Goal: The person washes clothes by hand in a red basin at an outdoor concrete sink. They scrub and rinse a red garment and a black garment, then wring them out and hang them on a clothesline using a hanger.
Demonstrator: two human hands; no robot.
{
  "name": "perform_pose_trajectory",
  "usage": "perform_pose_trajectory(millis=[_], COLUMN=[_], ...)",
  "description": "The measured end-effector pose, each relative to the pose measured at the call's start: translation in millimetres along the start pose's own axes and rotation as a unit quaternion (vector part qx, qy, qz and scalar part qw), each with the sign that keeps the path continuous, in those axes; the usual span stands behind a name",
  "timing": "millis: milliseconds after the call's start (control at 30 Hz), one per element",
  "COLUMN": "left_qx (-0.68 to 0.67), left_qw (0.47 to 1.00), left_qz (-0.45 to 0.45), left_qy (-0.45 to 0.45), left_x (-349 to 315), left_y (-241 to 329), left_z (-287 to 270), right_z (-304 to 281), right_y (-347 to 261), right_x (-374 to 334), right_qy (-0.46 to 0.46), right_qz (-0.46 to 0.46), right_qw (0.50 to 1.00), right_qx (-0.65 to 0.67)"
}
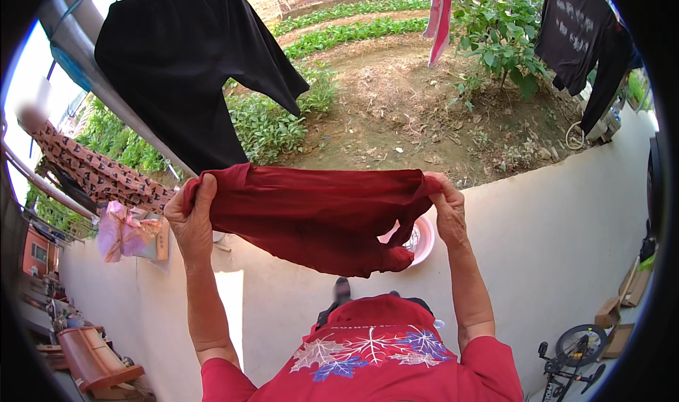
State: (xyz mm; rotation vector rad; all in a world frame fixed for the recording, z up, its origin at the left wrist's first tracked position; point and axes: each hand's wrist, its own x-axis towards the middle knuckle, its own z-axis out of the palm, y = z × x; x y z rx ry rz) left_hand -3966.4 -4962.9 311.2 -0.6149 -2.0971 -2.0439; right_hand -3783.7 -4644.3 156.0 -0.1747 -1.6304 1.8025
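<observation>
A dark red garment point(304, 218) is stretched between my two hands in front of my chest, its lower edge hanging loose. My left hand point(191, 214) is closed on one upper corner, thumb on top. Closed on the opposite corner is my right hand point(448, 209). I cannot make out which kind of garment it is. Below its right end a pink basin point(424, 240) stands on the concrete floor, partly hidden by the cloth; what lies in it is mostly covered.
Black shorts point(187, 62) hang at the upper left beside a metal pole point(134, 98). A patterned garment point(99, 163) hangs further left, a dark shirt point(576, 30) at the upper right. A garden bed point(382, 112) borders the concrete. A bicycle point(576, 352) and cardboard boxes point(622, 338) are lower right.
</observation>
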Motion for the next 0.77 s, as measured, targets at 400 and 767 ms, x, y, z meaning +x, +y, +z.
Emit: perform_pose_trajectory(millis=[400,767], left_qx=[0.111,-0.096], left_qw=[0.882,0.976], left_qz=[0.328,-0.197], left_qy=[0.32,-0.002], left_x=[-11,-60], left_y=[-17,-191], left_z=[17,8], right_z=[8,-16], right_y=[-107,45], right_x=[53,-30], right_qy=[0.131,0.02], right_qz=[-0.377,0.106], right_qw=[0.826,0.994], right_qx=[-0.397,-0.006])
